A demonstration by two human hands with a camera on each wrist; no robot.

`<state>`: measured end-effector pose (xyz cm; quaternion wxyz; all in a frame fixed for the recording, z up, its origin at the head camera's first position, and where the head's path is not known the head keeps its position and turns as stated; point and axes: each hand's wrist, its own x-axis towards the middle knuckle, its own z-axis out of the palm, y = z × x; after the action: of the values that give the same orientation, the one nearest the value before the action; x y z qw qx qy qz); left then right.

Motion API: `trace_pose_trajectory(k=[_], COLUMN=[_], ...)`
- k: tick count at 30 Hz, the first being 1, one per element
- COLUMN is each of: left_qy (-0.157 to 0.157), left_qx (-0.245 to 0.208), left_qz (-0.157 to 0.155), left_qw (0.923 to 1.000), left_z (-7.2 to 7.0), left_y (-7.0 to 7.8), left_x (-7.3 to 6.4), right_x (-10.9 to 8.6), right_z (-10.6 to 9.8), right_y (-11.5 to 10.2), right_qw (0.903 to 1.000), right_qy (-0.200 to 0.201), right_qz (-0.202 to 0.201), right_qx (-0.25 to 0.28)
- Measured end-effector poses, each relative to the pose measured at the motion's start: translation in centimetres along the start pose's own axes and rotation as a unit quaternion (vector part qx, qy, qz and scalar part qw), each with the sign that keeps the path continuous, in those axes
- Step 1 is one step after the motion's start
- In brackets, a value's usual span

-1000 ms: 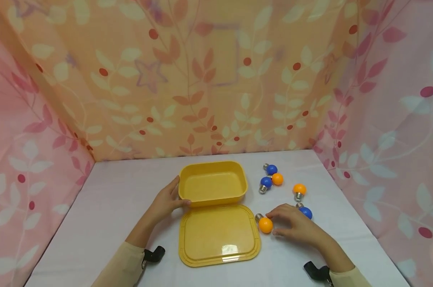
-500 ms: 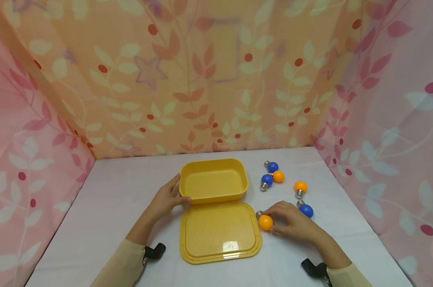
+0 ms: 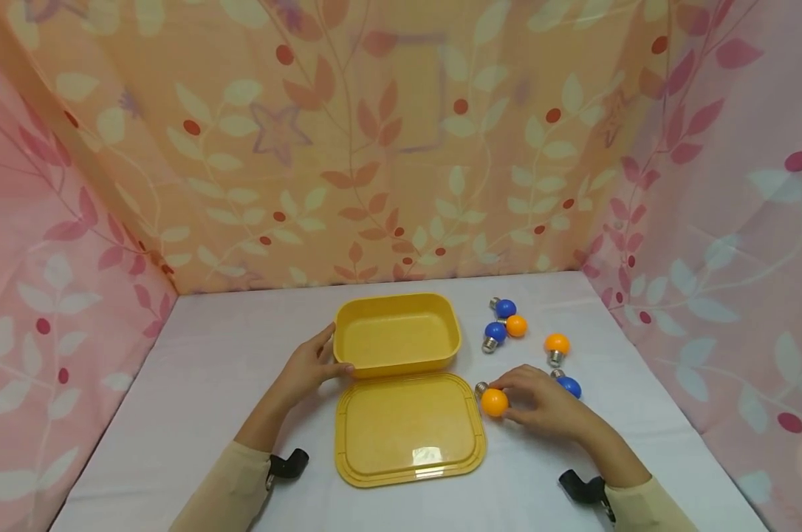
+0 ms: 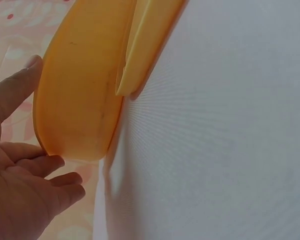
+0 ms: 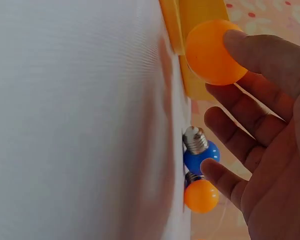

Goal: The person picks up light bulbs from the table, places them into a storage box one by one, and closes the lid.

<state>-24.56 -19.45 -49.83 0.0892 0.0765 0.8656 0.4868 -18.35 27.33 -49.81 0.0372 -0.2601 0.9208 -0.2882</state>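
"Bulb (image 3: 495, 403) first, the orange one nearest the front: where is it?"

"By the right edge of the yellow lid (image 3: 408, 428), its metal base (image 3: 482, 389) pointing back and to the left. The right hand (image 3: 543, 399) has it."

"Has it how?"

"Pinched. The thumb presses one side of the globe and fingers lie behind it, while the little finger stands apart (the right wrist view shows this best). Whether the bulb is clear of the table (image 3: 228, 355), I can't tell."

"And the left hand (image 3: 304, 373)?"

"At the yellow box (image 3: 401, 367), around its front left corner. Thumb and fingers are spread: the thumb touches the front, fingertips touch the left end, and the last fingers hang relaxed."

"Is the lid on the box?"

"No, it lies in front, just beside it."

"What else is on the table?"

"Right of the box, three bulbs close together: a rear blue one (image 3: 505, 309), an orange one (image 3: 517, 326) and a front blue one (image 3: 495, 332). Farther right, another orange one (image 3: 557, 344) has its base toward us, and near it a third blue one (image 3: 569, 386) sits just behind the right hand (partly hidden)."

"Behind it all?"

"A leaf-patterned curtain (image 3: 374, 185)."
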Motion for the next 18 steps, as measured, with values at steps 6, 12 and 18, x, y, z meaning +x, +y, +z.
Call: trace_pose_trajectory(k=[6, 12, 18], left_qy=[-0.002, -0.010, -0.014], left_qx=[-0.004, -0.031, -0.058], left_qz=[0.005, 0.014, 0.020], left_qw=[1.0000, 0.9994, 0.9980], left_z=[-0.1, 0.1, 0.2], left_y=[0.1, 0.3, 0.2], left_x=[0.0, 0.0, -0.1], right_x=[1.4, 3.0, 5.8], right_z=[-2.1, -4.2, -5.4], right_y=[-0.8, -1.6, -2.2], right_qw=[0.9995, 0.9975, 0.9920], right_qy=[0.010, 0.022, 0.028], right_qz=[-0.021, -0.063, -0.117], right_qx=[0.020, 0.023, 0.038])
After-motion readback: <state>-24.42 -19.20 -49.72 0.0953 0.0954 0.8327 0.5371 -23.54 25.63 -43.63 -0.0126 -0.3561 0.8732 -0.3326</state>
